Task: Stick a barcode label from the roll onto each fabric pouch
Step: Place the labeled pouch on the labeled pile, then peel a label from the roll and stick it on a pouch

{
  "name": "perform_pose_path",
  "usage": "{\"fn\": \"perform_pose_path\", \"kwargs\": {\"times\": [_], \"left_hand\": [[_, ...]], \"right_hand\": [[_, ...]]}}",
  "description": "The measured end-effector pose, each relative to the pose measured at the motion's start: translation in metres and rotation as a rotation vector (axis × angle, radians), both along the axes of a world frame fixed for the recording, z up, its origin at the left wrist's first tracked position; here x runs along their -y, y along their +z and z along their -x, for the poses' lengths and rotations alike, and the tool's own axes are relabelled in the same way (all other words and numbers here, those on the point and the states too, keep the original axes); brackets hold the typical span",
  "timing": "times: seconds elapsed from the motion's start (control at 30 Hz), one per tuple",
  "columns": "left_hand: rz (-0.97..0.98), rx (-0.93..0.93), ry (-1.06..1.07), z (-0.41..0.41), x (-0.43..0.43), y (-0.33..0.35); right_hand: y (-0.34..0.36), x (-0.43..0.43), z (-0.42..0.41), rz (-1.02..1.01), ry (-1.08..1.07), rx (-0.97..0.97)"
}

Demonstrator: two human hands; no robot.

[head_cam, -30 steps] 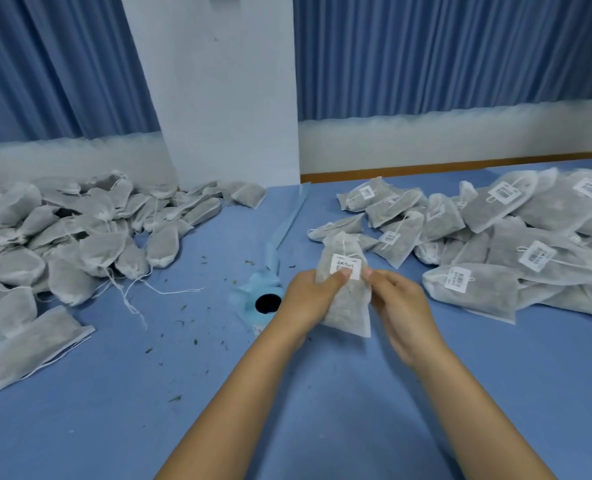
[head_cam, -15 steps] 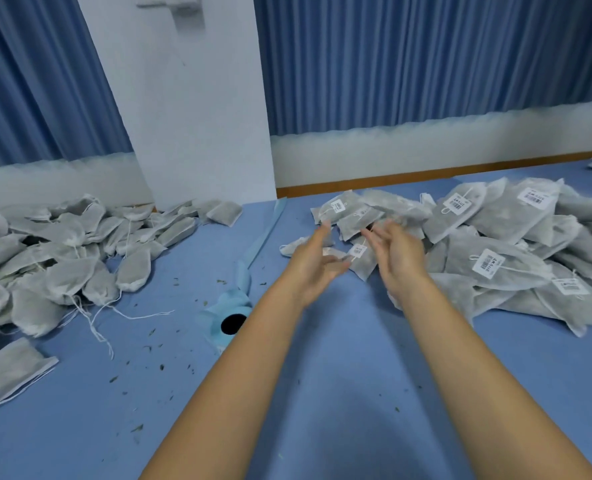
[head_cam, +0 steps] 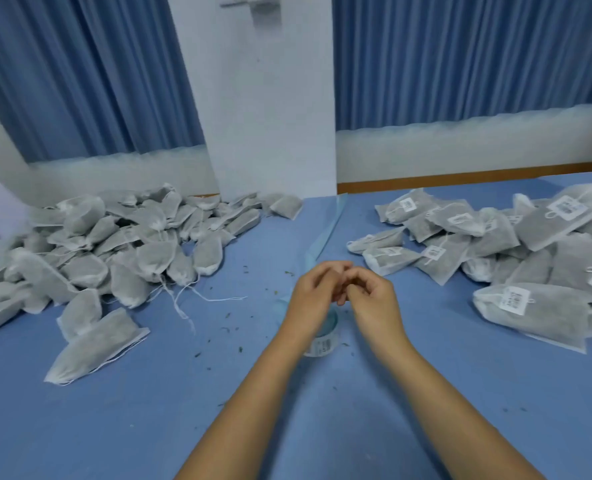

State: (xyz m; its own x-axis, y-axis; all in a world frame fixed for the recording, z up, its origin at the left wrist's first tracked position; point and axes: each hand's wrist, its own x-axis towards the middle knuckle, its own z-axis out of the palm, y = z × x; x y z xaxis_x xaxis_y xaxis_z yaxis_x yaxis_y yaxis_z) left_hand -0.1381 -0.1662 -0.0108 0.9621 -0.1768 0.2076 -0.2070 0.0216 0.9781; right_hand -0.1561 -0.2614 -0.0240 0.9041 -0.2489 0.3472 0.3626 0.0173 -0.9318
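My left hand and my right hand meet fingertip to fingertip at the table's middle, all fingers curled. The label roll, white with a blue core, lies just beneath them, half hidden. Its pale blue backing strip trails away to the far edge and runs in under my left fingers. What my right fingertips pinch is hidden. Unlabelled grey fabric pouches are heaped on the left. Pouches with barcode labels are heaped on the right.
The blue table carries small green flecks and loose white drawstrings near the left heap. A white pillar and blue curtains stand behind the table.
A second ago both hands held a labelled pouch. They let it go onto the right heap, then drew back and came together over the label roll.
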Motion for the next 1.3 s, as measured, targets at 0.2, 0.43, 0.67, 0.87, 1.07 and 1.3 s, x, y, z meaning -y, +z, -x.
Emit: {"fn": "perform_pose_path", "kwargs": {"times": [0.2,0.43,0.67,0.87,1.07,1.3], "left_hand": [[-0.457,0.054,0.678,-0.03,-0.124,-0.048],[-0.808,0.004,0.882,-0.062,-0.197,-0.068],[-1.104,-0.143,0.699,-0.1,-0.203,-0.057],[-1.161,-0.051,0.7,-0.067,-0.157,-0.041],[-1.041,-0.052,0.509,-0.003,-0.127,-0.018],[-0.942,-0.005,0.313,0.032,-0.132,0.002]], "right_hand": [[-0.017,-0.076,-0.001,0.009,0.213,0.022],[-0.032,-0.108,0.004,0.065,0.365,0.016],[-0.035,-0.105,0.004,0.08,0.397,-0.044],[-0.038,-0.098,-0.005,0.064,0.303,-0.078],[-0.036,-0.091,0.0,0.588,0.026,0.196],[-0.03,-0.092,0.004,0.596,0.096,0.175]]}}
